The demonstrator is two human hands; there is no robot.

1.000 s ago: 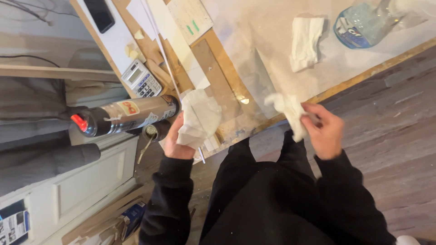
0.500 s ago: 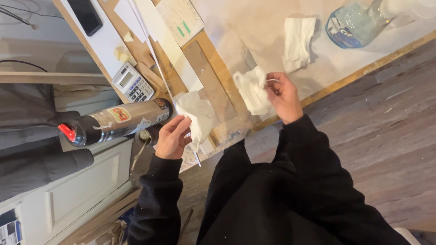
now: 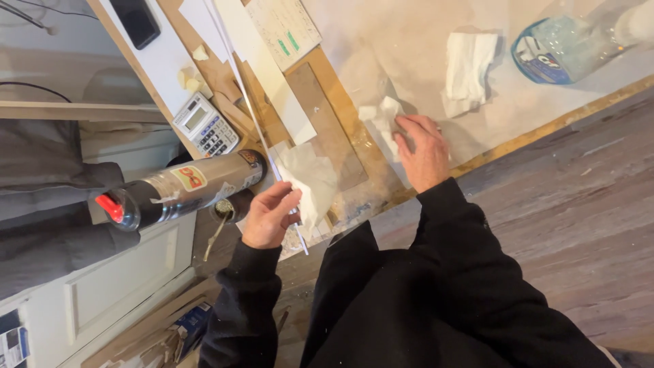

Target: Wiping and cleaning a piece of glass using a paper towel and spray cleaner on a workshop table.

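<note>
Here, right hand [image 3: 421,151] presses wipe [image 3: 383,121] (bottle [image 3: 569,48] holds liquid).

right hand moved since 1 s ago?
Yes. The right hand with its white tissue went from the table edge inward onto the tabletop.

Soft white paper towel [image 3: 381,119]; matt wood tabletop [image 3: 327,75].

On the tabletop [image 3: 422,48], calculator [image 3: 205,125] lies left of folded cloth [image 3: 469,63].
</note>
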